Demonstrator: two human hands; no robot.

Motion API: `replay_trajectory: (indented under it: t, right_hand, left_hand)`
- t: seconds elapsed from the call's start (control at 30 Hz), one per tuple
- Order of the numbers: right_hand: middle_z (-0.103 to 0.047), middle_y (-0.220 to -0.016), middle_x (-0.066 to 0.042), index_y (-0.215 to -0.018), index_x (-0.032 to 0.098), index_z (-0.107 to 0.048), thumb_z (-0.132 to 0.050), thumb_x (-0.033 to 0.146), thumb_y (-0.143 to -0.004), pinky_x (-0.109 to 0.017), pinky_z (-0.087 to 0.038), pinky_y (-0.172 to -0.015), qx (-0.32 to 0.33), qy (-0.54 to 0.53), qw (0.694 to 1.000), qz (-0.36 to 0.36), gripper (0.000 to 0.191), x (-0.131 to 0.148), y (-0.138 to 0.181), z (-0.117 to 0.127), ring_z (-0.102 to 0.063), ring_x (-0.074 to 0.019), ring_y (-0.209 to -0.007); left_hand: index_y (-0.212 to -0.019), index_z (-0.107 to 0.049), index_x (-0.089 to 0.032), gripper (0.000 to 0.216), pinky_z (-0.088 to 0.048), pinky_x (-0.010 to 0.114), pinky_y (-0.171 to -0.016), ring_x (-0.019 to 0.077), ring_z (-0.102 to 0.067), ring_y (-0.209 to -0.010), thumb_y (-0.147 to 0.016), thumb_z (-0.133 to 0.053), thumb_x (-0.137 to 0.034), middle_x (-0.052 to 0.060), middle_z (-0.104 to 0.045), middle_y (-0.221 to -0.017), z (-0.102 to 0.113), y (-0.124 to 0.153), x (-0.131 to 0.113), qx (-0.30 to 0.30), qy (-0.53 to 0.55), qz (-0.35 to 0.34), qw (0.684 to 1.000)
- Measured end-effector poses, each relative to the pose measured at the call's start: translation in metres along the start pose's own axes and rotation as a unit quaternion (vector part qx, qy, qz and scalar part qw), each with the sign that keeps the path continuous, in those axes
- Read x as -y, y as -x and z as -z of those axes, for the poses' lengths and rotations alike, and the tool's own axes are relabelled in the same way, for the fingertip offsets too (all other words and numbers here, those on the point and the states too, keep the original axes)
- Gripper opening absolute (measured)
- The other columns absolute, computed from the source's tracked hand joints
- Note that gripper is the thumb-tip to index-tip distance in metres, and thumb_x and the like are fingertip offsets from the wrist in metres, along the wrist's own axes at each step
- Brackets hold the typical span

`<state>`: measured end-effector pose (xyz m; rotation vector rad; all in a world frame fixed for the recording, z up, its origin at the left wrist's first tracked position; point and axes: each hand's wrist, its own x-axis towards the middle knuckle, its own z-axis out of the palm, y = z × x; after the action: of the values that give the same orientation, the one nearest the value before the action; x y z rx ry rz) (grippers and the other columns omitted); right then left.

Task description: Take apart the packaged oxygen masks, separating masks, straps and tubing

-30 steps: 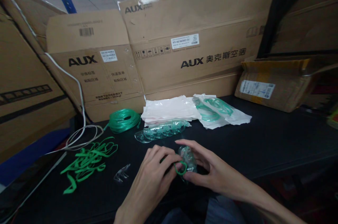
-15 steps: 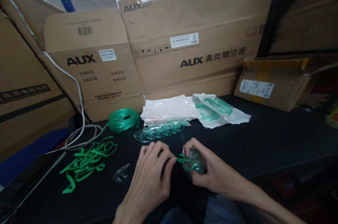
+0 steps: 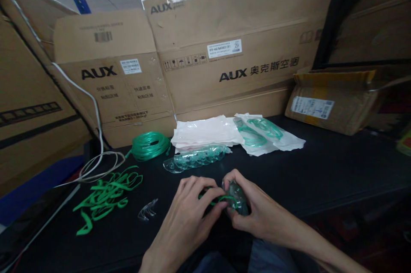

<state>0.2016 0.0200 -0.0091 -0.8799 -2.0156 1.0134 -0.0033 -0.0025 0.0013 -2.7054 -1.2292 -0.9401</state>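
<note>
My right hand (image 3: 257, 208) is closed around a clear green face mask (image 3: 239, 199), above the near edge of the black table. Against the mask's left side, my left hand (image 3: 189, 208) pinches a thin green elastic strap (image 3: 225, 198); part of the strap is hidden behind its fingers. Beyond the hands lies a nested row of similar clear green masks (image 3: 199, 159). A loose heap of green elastic straps (image 3: 107, 196) is spread out on the left. Between that heap and my left hand are several thin, shiny curved strips (image 3: 148, 210).
A coil of green tubing (image 3: 149, 146) rests by a stack of white packets (image 3: 205, 131). Clear-fronted packets with green tubing (image 3: 271, 131) lie to their right. Large cardboard (image 3: 231, 88) walls the back, a taped box (image 3: 324, 106) stands right, and a white cable (image 3: 96, 106) hangs left.
My left hand has moved right, bringing the strap close against the mask, so the gap between the two hands has narrowed. My right hand has stayed nearly in place.
</note>
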Motion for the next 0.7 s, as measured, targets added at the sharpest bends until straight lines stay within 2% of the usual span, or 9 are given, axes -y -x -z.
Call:
replay_trajectory:
  t: [0.13, 0.27, 0.43, 0.57, 0.63, 0.7]
  right_hand:
    - [-0.053, -0.095, 0.003, -0.099, 0.023, -0.048, -0.057, 0.002, -0.069, -0.023, -0.040, -0.075, 0.010, 0.014, 1.000, 0.018, 0.038, 0.003, 0.001, -0.002, -0.049, -0.0133, -0.083]
    - [-0.051, -0.090, 0.004, -0.097, 0.023, -0.048, -0.056, 0.001, -0.066, -0.022, -0.038, -0.069, 0.001, 0.008, 1.000, 0.013, 0.039, 0.002, 0.001, -0.004, -0.046, -0.0126, -0.078]
    - [-0.048, -0.081, 0.005, -0.097, 0.023, -0.047, -0.052, 0.002, -0.066, -0.022, -0.036, -0.061, -0.021, -0.068, 0.997, -0.019, 0.038, -0.003, -0.003, -0.003, -0.043, -0.0115, -0.070]
    - [-0.048, -0.082, 0.005, -0.094, 0.024, -0.042, -0.052, 0.004, -0.067, -0.023, -0.036, -0.062, -0.044, -0.156, 0.986, -0.031, 0.035, -0.009, -0.004, -0.002, -0.043, -0.0115, -0.070]
    - [-0.048, -0.083, 0.005, -0.095, 0.024, -0.042, -0.053, 0.004, -0.068, -0.024, -0.036, -0.063, -0.048, -0.166, 0.984, -0.036, 0.036, -0.011, -0.004, -0.002, -0.043, -0.0116, -0.070]
    - [-0.047, -0.082, 0.005, -0.097, 0.024, -0.042, -0.054, 0.005, -0.069, -0.024, -0.036, -0.062, -0.045, -0.145, 0.988, -0.038, 0.036, -0.012, -0.003, -0.003, -0.043, -0.0120, -0.070]
  left_hand:
    - [-0.107, -0.062, -0.026, 0.011, -0.038, 0.036, -0.085, 0.0195, -0.057, -0.095, -0.099, -0.057, -0.019, 0.000, -0.068, -0.106, -0.001, 0.000, 0.000, 0.011, -0.015, -0.017, 1.000]
    - [-0.098, -0.061, -0.024, 0.012, -0.036, 0.038, -0.083, 0.0202, -0.055, -0.092, -0.100, -0.052, -0.016, 0.001, -0.066, -0.101, 0.000, 0.000, -0.002, 0.006, -0.022, -0.002, 1.000]
    - [-0.090, -0.055, -0.022, 0.016, -0.036, 0.038, -0.078, 0.0215, -0.053, -0.088, -0.099, -0.047, -0.012, 0.003, -0.062, -0.097, 0.001, 0.000, 0.002, -0.016, -0.049, 0.057, 0.997]
    - [-0.087, -0.051, -0.022, 0.015, -0.037, 0.039, -0.076, 0.0231, -0.054, -0.084, -0.100, -0.046, -0.018, 0.003, -0.060, -0.088, 0.002, 0.003, 0.013, -0.080, -0.086, 0.138, 0.983]
    - [-0.087, -0.051, -0.022, 0.015, -0.039, 0.039, -0.077, 0.0230, -0.056, -0.082, -0.101, -0.046, -0.021, 0.002, -0.060, -0.085, 0.001, 0.004, 0.017, -0.095, -0.079, 0.163, 0.979]
    - [-0.092, -0.053, -0.023, 0.012, -0.041, 0.037, -0.077, 0.0219, -0.058, -0.081, -0.102, -0.046, -0.022, 0.001, -0.061, -0.085, 0.000, 0.005, 0.017, -0.092, -0.045, 0.156, 0.982]
